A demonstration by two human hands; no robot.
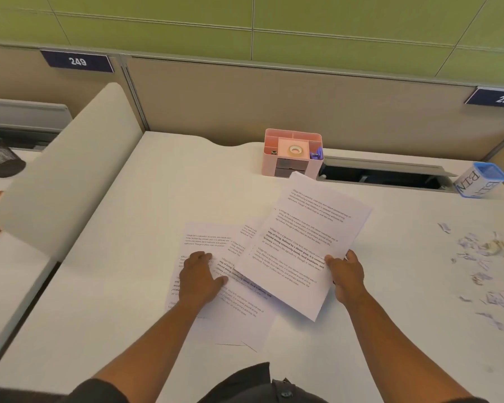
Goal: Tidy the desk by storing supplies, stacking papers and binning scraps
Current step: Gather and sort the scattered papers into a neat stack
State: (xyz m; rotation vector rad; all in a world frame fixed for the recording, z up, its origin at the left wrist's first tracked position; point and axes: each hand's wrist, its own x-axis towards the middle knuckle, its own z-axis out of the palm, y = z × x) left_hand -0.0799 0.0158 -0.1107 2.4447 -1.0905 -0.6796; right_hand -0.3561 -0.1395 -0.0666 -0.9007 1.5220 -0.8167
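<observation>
At six o'clock, nearest the camera, two bare forearms are seen reaching forward over the white counter (122, 257). The left hand (200, 276) is laid flat on the lower printed sheets (233, 309), its fingers (205, 257) straight and released, pressing the paper down. Just to its right, toward four o'clock of it, the right hand (346, 271) is seen at the right edge of the top printed sheet (306, 242), which is pinched between thumb and curled fingers; this sheet is tilted clockwise and overlaps the lower sheets. At three o'clock, well apart from the papers, torn paper scraps (483, 257) are scattered over the counter's right side. Farther off, at about one o'clock from the papers, a pink desk organiser (293, 154) is set against the partition; a roll of tape (296, 149) is held in its middle compartment and a purple item (316, 154), too small to tell, in its right compartment. To the far right, at two o'clock, a small blue-rimmed container marked BIN (480, 180) is tilted near the counter's edge. At ten o'clock, on the neighbouring desk, a black mesh cup (2, 158) is seen.
</observation>
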